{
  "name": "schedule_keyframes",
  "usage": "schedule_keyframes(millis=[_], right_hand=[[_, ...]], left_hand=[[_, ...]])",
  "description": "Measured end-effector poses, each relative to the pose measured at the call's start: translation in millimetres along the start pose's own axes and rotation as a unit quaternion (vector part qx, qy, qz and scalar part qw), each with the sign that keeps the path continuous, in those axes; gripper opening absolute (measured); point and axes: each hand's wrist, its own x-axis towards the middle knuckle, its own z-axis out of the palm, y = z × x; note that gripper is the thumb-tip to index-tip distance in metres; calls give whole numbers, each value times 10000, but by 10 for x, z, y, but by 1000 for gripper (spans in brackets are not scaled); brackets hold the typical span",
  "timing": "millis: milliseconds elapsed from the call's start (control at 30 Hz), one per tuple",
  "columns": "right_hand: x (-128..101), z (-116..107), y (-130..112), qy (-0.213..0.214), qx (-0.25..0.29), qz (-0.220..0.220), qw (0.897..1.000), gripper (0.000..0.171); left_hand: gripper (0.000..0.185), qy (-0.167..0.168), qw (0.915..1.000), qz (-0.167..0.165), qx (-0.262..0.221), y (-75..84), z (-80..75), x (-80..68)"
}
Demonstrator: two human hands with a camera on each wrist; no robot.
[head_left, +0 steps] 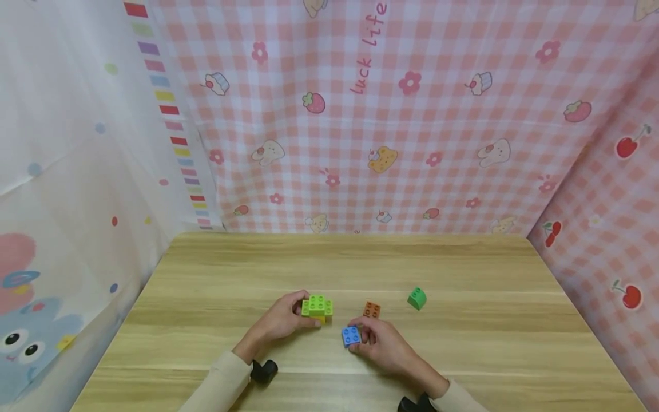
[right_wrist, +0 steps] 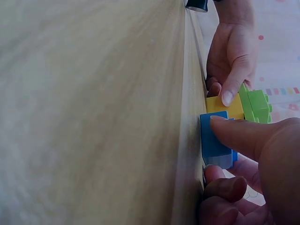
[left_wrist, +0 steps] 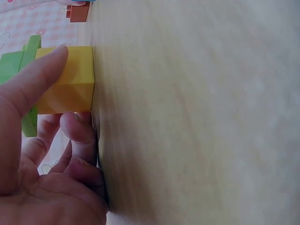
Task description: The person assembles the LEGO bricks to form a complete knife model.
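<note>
My left hand (head_left: pixel 282 318) grips a small stack of toy bricks between thumb and fingers. The stack has a yellow brick (left_wrist: pixel 70 82) at the bottom and lime green bricks (head_left: pixel 317 306) on top, studs up. To its right, my right hand (head_left: pixel 383 343) pinches a blue brick (head_left: pixel 351 336) with four studs, thumb on its near side. In the right wrist view the blue brick (right_wrist: pixel 216 140) is close over the table surface. Just beyond the right hand lies an orange-brown brick (head_left: pixel 372 309), partly hidden by the fingers.
A green brick with a curved side (head_left: pixel 417 298) sits farther back on the right of the wooden table (head_left: pixel 247 263). Patterned cloth (head_left: pixel 381 126) hangs behind the table and along both sides. Black wrist straps (head_left: pixel 264 372) show at the sleeves.
</note>
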Motion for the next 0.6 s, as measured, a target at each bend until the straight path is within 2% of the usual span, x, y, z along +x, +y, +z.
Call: schedule_keyframes(millis=[600], right_hand=[[-10,-38,-41,-181,326,-47,9993,33]], left_hand=[[29,-1,10000,29,-28,-6,-6,-9]])
